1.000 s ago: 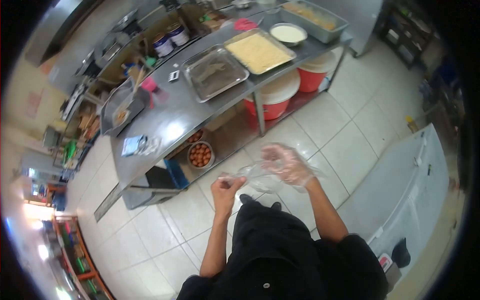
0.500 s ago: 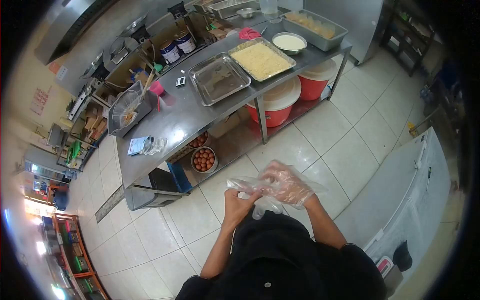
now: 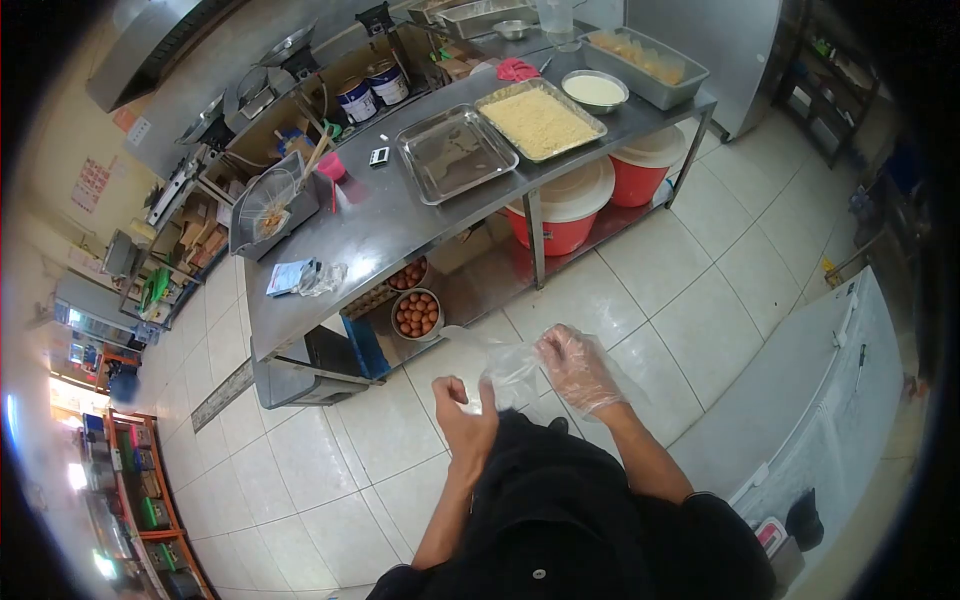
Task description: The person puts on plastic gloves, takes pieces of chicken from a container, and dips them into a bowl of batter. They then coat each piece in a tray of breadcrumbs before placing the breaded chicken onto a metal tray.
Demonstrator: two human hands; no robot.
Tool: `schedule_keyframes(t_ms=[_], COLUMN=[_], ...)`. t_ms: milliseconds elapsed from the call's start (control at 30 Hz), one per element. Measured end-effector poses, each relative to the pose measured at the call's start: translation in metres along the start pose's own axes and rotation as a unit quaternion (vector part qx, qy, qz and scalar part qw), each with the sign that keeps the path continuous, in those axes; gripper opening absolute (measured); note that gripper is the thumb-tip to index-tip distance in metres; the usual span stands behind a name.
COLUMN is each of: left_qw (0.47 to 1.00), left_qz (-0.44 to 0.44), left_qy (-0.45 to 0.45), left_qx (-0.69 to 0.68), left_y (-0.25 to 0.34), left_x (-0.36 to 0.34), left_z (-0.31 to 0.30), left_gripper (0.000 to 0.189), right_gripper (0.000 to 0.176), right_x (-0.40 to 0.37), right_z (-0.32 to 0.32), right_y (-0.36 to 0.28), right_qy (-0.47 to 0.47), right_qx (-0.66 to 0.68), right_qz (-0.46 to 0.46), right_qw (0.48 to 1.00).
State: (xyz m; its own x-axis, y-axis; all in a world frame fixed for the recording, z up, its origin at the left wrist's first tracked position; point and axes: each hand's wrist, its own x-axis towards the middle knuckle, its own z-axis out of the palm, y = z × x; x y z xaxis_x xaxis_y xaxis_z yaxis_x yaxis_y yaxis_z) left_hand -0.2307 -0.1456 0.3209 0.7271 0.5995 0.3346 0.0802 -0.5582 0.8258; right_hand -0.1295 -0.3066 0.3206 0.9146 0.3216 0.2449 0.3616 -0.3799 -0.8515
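A clear plastic glove covers my right hand [image 3: 578, 372], whose fingers are pinched on a second, loose plastic glove [image 3: 512, 368]. That loose glove stretches out to the left over the floor. My left hand [image 3: 466, 418] is bare, just below and left of the loose glove, with its thumb apart from its curled fingers and nothing visible between them. Both hands are in front of the black-clothed body, away from the steel table [image 3: 375, 235].
On the table are an empty metal tray [image 3: 455, 155], a tray of pale crumbs [image 3: 542, 120], a bowl of cream-coloured liquid [image 3: 595, 90] and a grey bin with a strainer [image 3: 272, 210]. Below stand red buckets [image 3: 555, 232] and a bowl of eggs [image 3: 416, 314]. A white freezer [image 3: 800, 370] is at right.
My left hand has come away from the loose glove and its fingers have opened. My right hand still grips the glove, which now hangs out to the left. The view has shifted slightly.
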Motion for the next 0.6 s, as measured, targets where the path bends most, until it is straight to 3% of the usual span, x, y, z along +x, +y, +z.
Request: schedule_keyframes(t_ms=[33,67,133,233,300,333,400,467,533,600], left_qw=[0.995,0.995,0.945,0.952,0.933,0.932,0.891,0.872,0.871,0.867], left_qz=[0.1,0.099,0.269,0.178,0.11,0.11,0.211,0.264,0.172,0.109], left_qy=[0.0,0.0,-0.08,-0.191,-0.315,-0.317,-0.372,-0.392,-0.453,-0.483], left_qx=[0.016,0.015,-0.17,-0.162,-0.133,-0.135,-0.154,-0.129,-0.077,-0.059], left_y=[0.007,0.013,0.027,0.025,0.0,-0.008,-0.014,-0.011,-0.012,-0.014], left_x=[-0.006,-0.011,-0.02,-0.017,-0.019,-0.017,-0.013,-0.009,-0.014,-0.017], left_z=[-0.009,-0.012,-0.015,-0.013,-0.014,-0.013,-0.01,-0.01,-0.008,-0.001], left_gripper=[0.024,0.024,0.018,0.019,0.028,0.028,0.036,0.039,0.046,0.054], right_gripper=[0.012,0.01,0.009,0.014,0.011,0.008,0.017,0.019,0.019,0.019], right_x=[-0.002,-0.004,-0.008,-0.019,-0.024,-0.029,-0.041,-0.049,-0.046,-0.049], right_z=[0.0,-0.002,-0.009,-0.025,-0.032,-0.032,-0.031,-0.03,-0.021,-0.017], right_y=[-0.003,-0.008,-0.022,-0.052,-0.074,-0.08,-0.084,-0.093,-0.102,-0.105], right_qy=[0.0,-0.002,-0.009,-0.128,-0.125,-0.123,-0.093,-0.138,-0.183,-0.184], right_qx=[-0.001,-0.027,-0.052,-0.042,-0.051,-0.062,-0.131,-0.241,-0.26,-0.253], right_qz=[0.001,-0.026,-0.057,-0.169,-0.219,-0.263,-0.29,-0.315,-0.374,-0.383], right_qw=[1.0,0.999,0.997,0.976,0.966,0.955,0.943,0.908,0.871,0.869])
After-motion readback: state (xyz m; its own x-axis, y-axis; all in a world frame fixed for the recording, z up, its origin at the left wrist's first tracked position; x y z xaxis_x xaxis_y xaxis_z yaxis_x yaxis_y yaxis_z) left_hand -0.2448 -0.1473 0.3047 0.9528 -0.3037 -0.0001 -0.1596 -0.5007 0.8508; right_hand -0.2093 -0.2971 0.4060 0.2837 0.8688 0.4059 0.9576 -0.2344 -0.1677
